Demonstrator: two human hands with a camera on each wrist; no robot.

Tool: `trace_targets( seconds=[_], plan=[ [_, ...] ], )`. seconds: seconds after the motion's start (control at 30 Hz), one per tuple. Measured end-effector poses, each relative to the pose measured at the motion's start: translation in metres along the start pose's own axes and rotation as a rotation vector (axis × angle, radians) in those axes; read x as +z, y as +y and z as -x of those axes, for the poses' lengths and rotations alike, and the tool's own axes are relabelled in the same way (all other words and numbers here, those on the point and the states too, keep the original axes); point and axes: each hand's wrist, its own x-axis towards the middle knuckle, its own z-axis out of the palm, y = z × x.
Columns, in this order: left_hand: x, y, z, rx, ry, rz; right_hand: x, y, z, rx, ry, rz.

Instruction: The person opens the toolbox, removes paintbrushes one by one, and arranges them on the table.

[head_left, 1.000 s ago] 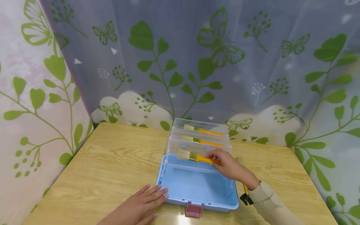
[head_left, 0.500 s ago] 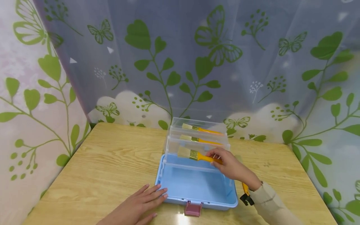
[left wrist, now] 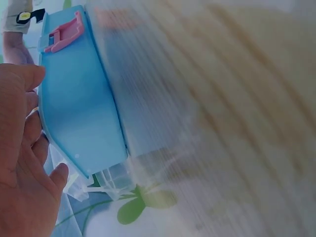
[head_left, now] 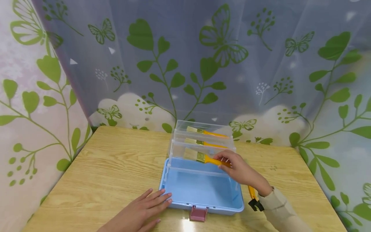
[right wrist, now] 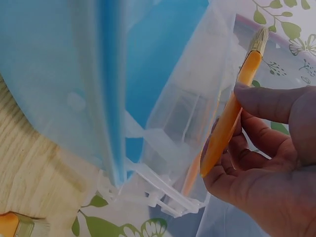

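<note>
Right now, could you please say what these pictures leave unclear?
Head view: middle of the loose orange-handled paintbrush, hidden by the right grip.
Right wrist view: most of its handle, cut by the left edge.
Left wrist view: inside of the blue plastic box, hidden by its wall.

Straight down from above, there's a wide way into the front of the box (head_left: 200, 190)! Behind that it's crowded: trays (head_left: 177, 152) stack up at the back, two brushes (head_left: 215, 133) lying in them, and the right hand (head_left: 236, 166) stretches a held brush (head_left: 206, 158) across. The left hand (head_left: 142, 207) blocks the near left corner, the latch (head_left: 198, 214) juts out in front, a loose brush (head_left: 251, 192) and the sleeve (head_left: 279, 206) crowd the right. Left, open table (head_left: 124, 158) runs back to the curtain (head_left: 156, 74)!
</note>
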Motion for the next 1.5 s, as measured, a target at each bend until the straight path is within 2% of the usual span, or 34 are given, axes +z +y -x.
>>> trace_targets(
  seconds=[0.17, 0.4, 0.63, 0.87, 1.0, 1.23, 1.5],
  plan=[
    [-0.001, -0.001, 0.0, 0.006, -0.014, -0.018, -0.002, 0.001, 0.002, 0.0, 0.008, 0.003],
    [-0.001, 0.0, 0.0, -0.003, -0.032, 0.011, -0.004, 0.0, 0.007, 0.032, 0.017, -0.018],
    [0.003, 0.0, -0.001, 0.025, 0.024, -0.011, -0.008, -0.001, 0.016, 0.033, 0.047, -0.015],
    [0.004, -0.001, -0.001, 0.04, 0.052, -0.03, -0.017, -0.005, 0.025, 0.028, 0.088, -0.003],
    [0.004, -0.002, -0.001, 0.05, 0.071, -0.043, -0.022, -0.008, 0.028, 0.05, 0.096, -0.023],
    [0.003, -0.002, -0.001, 0.046, 0.063, -0.038, -0.026, -0.009, 0.032, 0.113, 0.109, -0.046],
    [0.003, -0.003, -0.002, 0.058, 0.076, -0.05, -0.029, -0.008, 0.038, 0.139, 0.132, -0.052]
  ],
)
